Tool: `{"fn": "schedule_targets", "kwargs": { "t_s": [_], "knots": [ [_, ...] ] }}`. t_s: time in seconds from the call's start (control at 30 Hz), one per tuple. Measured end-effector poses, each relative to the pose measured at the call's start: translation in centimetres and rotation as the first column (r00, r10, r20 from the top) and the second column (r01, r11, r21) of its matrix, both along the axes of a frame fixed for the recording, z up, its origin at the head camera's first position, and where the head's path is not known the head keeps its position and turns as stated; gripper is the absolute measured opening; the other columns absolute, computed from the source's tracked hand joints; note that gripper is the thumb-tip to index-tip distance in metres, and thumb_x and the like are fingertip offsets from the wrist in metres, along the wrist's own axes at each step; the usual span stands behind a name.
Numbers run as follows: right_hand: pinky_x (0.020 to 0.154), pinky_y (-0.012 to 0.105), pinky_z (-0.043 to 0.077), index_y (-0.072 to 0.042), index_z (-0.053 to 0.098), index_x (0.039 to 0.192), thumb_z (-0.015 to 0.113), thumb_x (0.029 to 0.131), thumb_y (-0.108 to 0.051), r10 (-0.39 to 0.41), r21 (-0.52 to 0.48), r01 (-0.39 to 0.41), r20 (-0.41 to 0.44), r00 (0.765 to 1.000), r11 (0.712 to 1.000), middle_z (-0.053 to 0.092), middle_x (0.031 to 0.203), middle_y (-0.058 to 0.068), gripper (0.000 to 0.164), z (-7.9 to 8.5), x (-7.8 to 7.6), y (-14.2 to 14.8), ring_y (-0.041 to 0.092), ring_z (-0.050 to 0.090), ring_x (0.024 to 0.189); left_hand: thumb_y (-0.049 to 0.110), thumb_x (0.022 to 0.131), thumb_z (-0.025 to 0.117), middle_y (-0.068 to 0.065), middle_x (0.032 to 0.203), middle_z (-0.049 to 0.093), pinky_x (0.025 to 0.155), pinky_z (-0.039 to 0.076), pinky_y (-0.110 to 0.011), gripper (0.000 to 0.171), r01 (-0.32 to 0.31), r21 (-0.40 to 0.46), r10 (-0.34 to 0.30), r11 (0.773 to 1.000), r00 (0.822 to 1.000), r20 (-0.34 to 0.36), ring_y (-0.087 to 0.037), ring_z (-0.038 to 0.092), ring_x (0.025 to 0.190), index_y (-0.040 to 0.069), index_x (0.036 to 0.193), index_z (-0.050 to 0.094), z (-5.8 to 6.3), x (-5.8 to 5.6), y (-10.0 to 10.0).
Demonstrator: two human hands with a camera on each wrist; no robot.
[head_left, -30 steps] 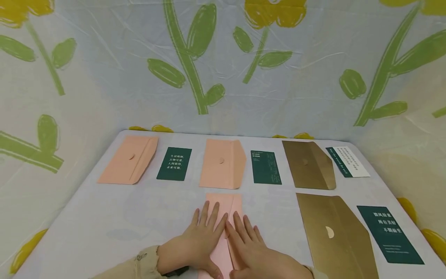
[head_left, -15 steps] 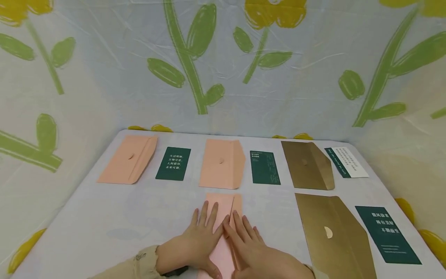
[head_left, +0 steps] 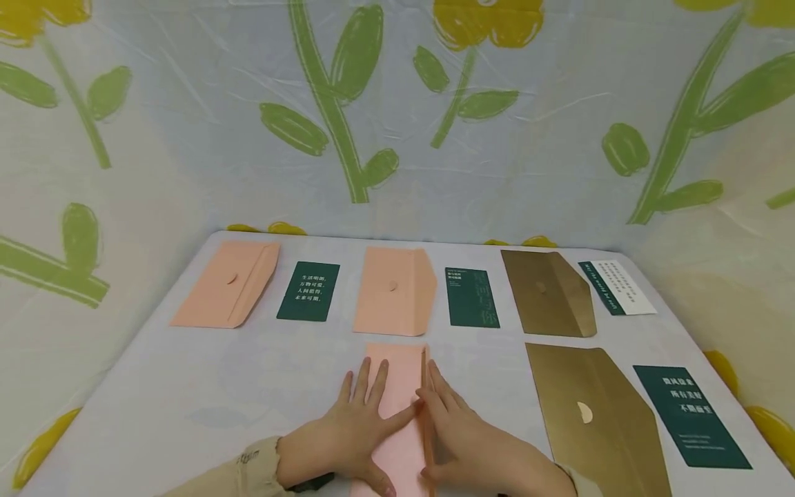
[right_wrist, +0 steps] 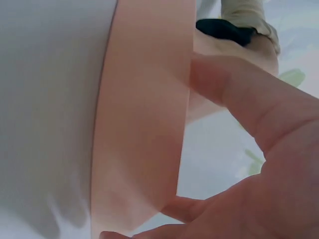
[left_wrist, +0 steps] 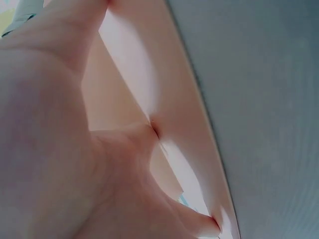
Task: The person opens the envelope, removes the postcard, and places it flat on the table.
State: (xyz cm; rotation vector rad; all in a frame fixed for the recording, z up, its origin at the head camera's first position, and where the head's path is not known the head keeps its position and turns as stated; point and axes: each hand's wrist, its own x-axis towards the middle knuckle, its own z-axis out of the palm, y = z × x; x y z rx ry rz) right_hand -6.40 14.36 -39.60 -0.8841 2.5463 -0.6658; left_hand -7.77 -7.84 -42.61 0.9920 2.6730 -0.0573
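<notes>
A pink envelope [head_left: 397, 383] lies at the front middle of the table in the head view. My left hand [head_left: 344, 435] rests spread on its body with straight fingers, and the index fingertip reaches to the flap edge. On the envelope's right side stands the raised flap [right_wrist: 139, 109], seen broad in the right wrist view. My right hand [head_left: 481, 452] is on that side, its fingers extended and its thumb [right_wrist: 212, 77] touching the flap's free edge. The left wrist view shows the left palm [left_wrist: 114, 179] close over the pink paper [left_wrist: 179, 99].
Along the back lie two pink envelopes [head_left: 217, 286] [head_left: 388, 290], a brown envelope [head_left: 537, 293], two green cards [head_left: 308, 310] [head_left: 472, 297] and a white-and-green card [head_left: 624, 286]. A gold envelope [head_left: 602, 414] and another green card [head_left: 683, 421] lie to the right. Floral cloth [head_left: 497, 172] surrounds the table.
The flap of the front pink envelope has lifted, its edge shifting to the right. My right hand has moved right with it and turned more on its side; the left hand stays on the envelope.
</notes>
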Motion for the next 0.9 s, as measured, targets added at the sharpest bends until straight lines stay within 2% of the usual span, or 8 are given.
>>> {"fn": "schedule_targets", "kwargs": {
  "t_s": [0.13, 0.37, 0.43, 0.67, 0.9],
  "knots": [
    [0.104, 0.058, 0.038, 0.009, 0.026, 0.152, 0.082, 0.078, -0.032, -0.005, 0.039, 0.006, -0.028, 1.0, 0.999, -0.008, 0.164, 0.021, 0.101, 0.3, -0.3, 0.4, 0.043, 0.009, 0.148, 0.083, 0.06, 0.069, -0.029, 0.161, 0.003, 0.108, 0.021, -0.069, 0.113, -0.007, 0.024, 0.006, 1.0, 1.0, 0.028, -0.056, 0.002, 0.144, 0.045, 0.156, 0.022, 0.1, 0.0, -0.1],
    [0.11, 0.065, 0.023, 0.01, 0.031, 0.149, 0.094, 0.061, -0.036, 0.062, 0.136, -0.038, -0.172, 0.983, 0.99, -0.002, 0.163, 0.024, 0.118, -0.2, -1.0, 1.5, 0.043, -0.001, 0.149, 0.082, 0.061, 0.07, -0.029, 0.161, 0.002, 0.108, 0.02, -0.07, 0.114, -0.016, 0.027, 0.014, 1.0, 0.999, 0.04, -0.055, 0.001, 0.144, 0.046, 0.156, 0.02, 0.0, -0.1, 0.0],
    [0.111, 0.064, 0.021, 0.01, 0.031, 0.15, 0.095, 0.06, -0.039, 0.078, 0.166, -0.052, -0.157, 0.984, 0.985, 0.001, 0.163, 0.024, 0.121, -0.5, -1.2, 1.7, 0.041, 0.0, 0.149, 0.081, 0.061, 0.071, -0.029, 0.161, 0.002, 0.108, 0.02, -0.07, 0.113, -0.019, 0.03, 0.018, 0.999, 0.999, 0.049, -0.055, 0.0, 0.144, 0.047, 0.156, 0.02, 0.1, -0.1, 0.0],
    [0.114, 0.061, 0.019, 0.004, 0.022, 0.155, 0.091, 0.063, -0.048, 0.09, 0.195, -0.087, -0.008, 0.996, 0.977, 0.005, 0.164, 0.022, 0.127, -1.2, -2.3, 2.0, 0.038, 0.005, 0.15, 0.08, 0.061, 0.072, -0.028, 0.162, -0.001, 0.108, 0.018, -0.071, 0.114, -0.021, 0.04, 0.018, 0.999, 0.997, 0.075, -0.054, -0.002, 0.145, 0.046, 0.156, 0.019, 0.4, -0.1, -0.1],
    [0.113, 0.061, 0.02, 0.004, 0.018, 0.156, 0.089, 0.061, -0.055, 0.117, 0.174, -0.116, 0.003, 0.993, 0.978, 0.002, 0.164, 0.023, 0.132, -1.6, -2.8, 2.3, 0.039, 0.002, 0.15, 0.079, 0.06, 0.074, -0.028, 0.161, -0.001, 0.106, 0.016, -0.073, 0.114, -0.022, 0.072, 0.015, 0.997, 0.996, 0.087, -0.054, -0.004, 0.145, 0.046, 0.156, 0.021, 0.2, -0.3, -0.2]
  ]
}}
